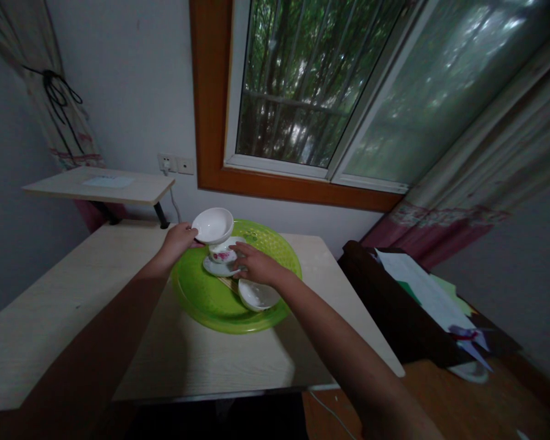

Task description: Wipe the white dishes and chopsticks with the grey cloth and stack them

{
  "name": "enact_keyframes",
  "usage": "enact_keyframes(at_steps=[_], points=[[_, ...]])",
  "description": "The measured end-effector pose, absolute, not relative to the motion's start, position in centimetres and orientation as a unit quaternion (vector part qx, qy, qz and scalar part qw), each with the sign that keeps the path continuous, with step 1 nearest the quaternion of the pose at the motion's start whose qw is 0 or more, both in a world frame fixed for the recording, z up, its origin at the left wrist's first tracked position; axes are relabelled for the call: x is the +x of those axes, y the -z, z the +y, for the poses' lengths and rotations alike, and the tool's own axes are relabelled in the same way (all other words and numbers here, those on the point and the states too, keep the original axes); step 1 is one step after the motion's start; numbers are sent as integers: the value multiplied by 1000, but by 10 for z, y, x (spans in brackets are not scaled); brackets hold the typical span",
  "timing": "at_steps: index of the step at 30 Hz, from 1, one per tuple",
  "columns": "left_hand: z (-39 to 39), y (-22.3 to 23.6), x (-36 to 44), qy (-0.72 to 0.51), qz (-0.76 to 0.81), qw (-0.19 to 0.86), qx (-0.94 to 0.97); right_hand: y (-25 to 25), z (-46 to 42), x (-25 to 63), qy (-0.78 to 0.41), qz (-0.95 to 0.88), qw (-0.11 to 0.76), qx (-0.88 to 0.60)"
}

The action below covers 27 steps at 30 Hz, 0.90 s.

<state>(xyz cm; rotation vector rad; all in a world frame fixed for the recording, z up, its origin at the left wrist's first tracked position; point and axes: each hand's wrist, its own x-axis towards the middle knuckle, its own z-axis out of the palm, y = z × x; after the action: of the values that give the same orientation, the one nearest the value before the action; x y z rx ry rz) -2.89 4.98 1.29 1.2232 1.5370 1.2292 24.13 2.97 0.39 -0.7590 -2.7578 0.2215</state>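
Note:
A white bowl (213, 226) is gripped at its left rim by my left hand (179, 239), raised slightly tilted over a green round tray (197, 305). Just under it is a white bowl with pink flowers (220, 253), above a small white plate (215, 267). My right hand (256, 266) reaches in from the right with its fingers spread beside the flowered bowl; whether they touch it I cannot tell. Below that hand, another white bowl (259, 296) rests tilted on the tray, partly covered by my wrist. Thin chopsticks (229, 283) lie between the plate and this bowl.
The tray stands on a pale wooden table (142, 360). A raised shelf (119, 186) with a paper on it is at the back left. Behind are a wall socket (167, 162) and a window (311, 91). Papers (421, 293) lie on dark furniture at the right.

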Motion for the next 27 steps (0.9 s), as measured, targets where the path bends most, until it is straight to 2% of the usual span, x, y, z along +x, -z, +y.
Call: enact_keyframes(at_steps=[5, 8, 10, 12, 15, 17, 20, 27], points=[[50, -7, -31, -529, 587, 417, 449, -17, 31, 262, -105, -940, 162, -282], [49, -8, -30, -533, 590, 414, 444, -22, 34, 278, -72, -906, 188, -371], [47, -10, -29, -525, 598, 403, 452, -24, 34, 286, -68, -886, 132, -440], [45, -12, -28, -511, 608, 386, 469, -25, 31, 289, -74, -868, 37, -489], [44, -14, -29, -493, 613, 364, 499, -25, 22, 284, -71, -848, -88, -518], [43, -13, -29, -494, 608, 359, 508, -23, 17, 278, -49, -832, -141, -535], [43, -12, -29, -499, 601, 363, 508, -20, 14, 271, -34, -819, -171, -546], [41, -17, -27, -473, 623, 341, 521, -17, 19, 274, -30, -834, -174, -523]])
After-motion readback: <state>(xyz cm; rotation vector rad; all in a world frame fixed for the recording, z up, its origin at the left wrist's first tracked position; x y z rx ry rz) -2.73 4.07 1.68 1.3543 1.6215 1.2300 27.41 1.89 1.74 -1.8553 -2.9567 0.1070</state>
